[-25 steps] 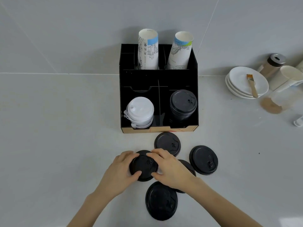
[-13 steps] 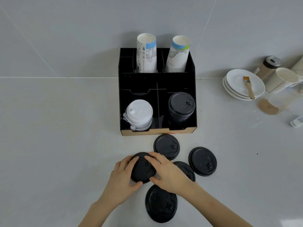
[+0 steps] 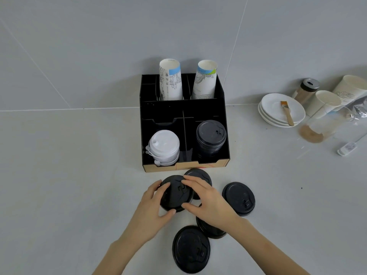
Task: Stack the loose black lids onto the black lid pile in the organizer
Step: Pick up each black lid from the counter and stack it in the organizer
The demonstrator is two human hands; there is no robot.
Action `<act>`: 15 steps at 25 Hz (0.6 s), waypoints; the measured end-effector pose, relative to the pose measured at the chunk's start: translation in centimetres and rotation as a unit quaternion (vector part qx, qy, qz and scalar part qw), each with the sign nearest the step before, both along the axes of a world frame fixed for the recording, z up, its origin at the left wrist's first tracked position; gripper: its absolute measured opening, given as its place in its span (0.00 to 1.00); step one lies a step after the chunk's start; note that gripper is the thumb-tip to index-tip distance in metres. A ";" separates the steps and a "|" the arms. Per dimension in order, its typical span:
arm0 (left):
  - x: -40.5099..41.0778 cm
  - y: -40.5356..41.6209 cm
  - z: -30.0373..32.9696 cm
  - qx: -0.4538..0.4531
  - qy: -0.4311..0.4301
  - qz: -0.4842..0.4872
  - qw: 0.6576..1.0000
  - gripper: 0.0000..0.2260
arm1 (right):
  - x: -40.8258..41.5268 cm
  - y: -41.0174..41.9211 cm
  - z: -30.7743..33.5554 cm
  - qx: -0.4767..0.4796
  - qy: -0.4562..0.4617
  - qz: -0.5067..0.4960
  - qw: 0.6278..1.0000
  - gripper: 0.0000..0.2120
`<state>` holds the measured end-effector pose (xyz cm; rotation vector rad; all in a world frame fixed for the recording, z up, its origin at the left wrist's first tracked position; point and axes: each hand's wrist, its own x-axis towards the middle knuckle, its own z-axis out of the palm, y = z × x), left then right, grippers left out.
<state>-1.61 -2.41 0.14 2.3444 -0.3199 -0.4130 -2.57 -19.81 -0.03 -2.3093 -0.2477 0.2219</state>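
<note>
A black organizer [image 3: 224,116] stands against the wall, with a black lid pile [image 3: 211,135] in its front right compartment. My left hand [image 3: 152,207] and my right hand [image 3: 206,197] both grip one black lid [image 3: 175,192], held slightly tilted just in front of the organizer. Behind it, a loose lid [image 3: 201,174] lies partly hidden. Another lid [image 3: 239,198] rests to the right. One lid [image 3: 208,227] is half covered by my right wrist, and the nearest lid [image 3: 191,249] lies in front of it.
White lids [image 3: 163,145] fill the front left compartment. Two paper cups [image 3: 170,80] stand in the back slots. At the right are stacked white plates [image 3: 282,111] with a brush, a shaker [image 3: 306,92], cups and a clear glass [image 3: 315,129].
Both hands have carried the held lid forward toward the organizer, and it now overlaps the loose lid nearest the organizer's front edge. The other lids have not moved.
</note>
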 end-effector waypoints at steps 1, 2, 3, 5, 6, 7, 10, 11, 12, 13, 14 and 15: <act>0.3 -0.4 0.5 -0.016 -0.017 0.003 1.000 0.28 | 0.2 -0.4 0.5 0.007 -0.011 -0.012 1.000 0.26; 0.7 -0.8 1.1 -0.030 -0.037 0.004 0.999 0.27 | 0.5 -0.8 1.1 0.013 -0.023 -0.023 0.999 0.26; 1.2 -1.2 1.7 -0.041 -0.056 0.002 0.998 0.26 | 0.8 -1.3 1.6 0.016 -0.036 -0.035 0.999 0.26; 2.2 -2.2 2.8 -0.052 -0.084 -0.004 0.995 0.26 | 1.6 -2.2 2.4 0.017 -0.060 -0.055 0.997 0.26; 2.8 -2.7 3.2 -0.056 -0.090 -0.007 0.994 0.25 | 2.0 -2.7 2.8 0.016 -0.069 -0.064 0.995 0.26; 3.4 -3.2 3.6 -0.057 -0.095 -0.010 0.994 0.25 | 2.4 -3.2 3.2 0.015 -0.076 -0.073 0.994 0.26; 5.1 -5.0 4.5 -0.054 -0.107 -0.022 0.993 0.25 | 3.4 -4.6 4.1 0.018 -0.086 -0.102 0.991 0.25; 5.7 -5.6 4.7 -0.051 -0.111 -0.024 0.992 0.25 | 3.8 -5.1 4.2 0.022 -0.093 -0.113 0.989 0.25; 6.3 -6.2 4.8 -0.049 -0.114 -0.027 0.992 0.25 | 4.2 -5.5 4.3 0.023 -0.098 -0.124 0.987 0.24; 7.0 -6.8 4.9 -0.044 -0.116 -0.031 0.992 0.25 | 4.6 -5.9 4.3 0.022 -0.100 -0.135 0.985 0.24; 7.6 -7.4 4.9 -0.039 -0.117 -0.035 0.992 0.25 | 5.1 -6.2 4.3 0.018 -0.101 -0.146 0.984 0.24; 8.3 -8.0 4.9 -0.035 -0.119 -0.038 0.992 0.25 | 5.5 -6.6 4.2 0.014 -0.103 -0.156 0.982 0.24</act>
